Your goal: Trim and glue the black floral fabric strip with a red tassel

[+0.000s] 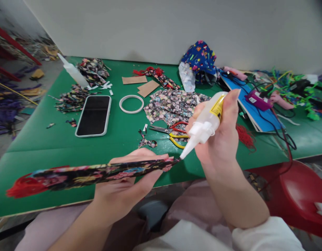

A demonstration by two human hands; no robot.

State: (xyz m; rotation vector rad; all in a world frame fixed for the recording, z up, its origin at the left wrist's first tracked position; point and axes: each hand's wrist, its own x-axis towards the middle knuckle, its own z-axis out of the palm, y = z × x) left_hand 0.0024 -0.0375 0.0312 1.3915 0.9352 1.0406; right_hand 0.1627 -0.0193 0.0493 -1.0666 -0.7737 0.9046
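Note:
A long black floral fabric strip (98, 173) with a red tassel-like end (28, 184) at its left is gripped near its right end by my left hand (129, 181). My right hand (218, 136) is wrapped round a white glue bottle (206, 116) with a yellow label, tilted downward. The nozzle tip meets, or nearly meets, the strip's right end; contact cannot be told for certain. Just behind the bottle lie small scissors (161, 130) and yellow-handled pliers or cutters (176, 139), partly hidden by my right hand. Floral fabric (166, 106) spreads behind them.
A phone (94, 116), a tape roll (131, 104), brown cards (147, 88) and a second bottle (75, 74) occupy the green table (32, 150). At the right are a blue folder (265, 116), cables, a purple device (259, 100) and pink glue guns (281, 100). A red stool (302, 188) stands nearby.

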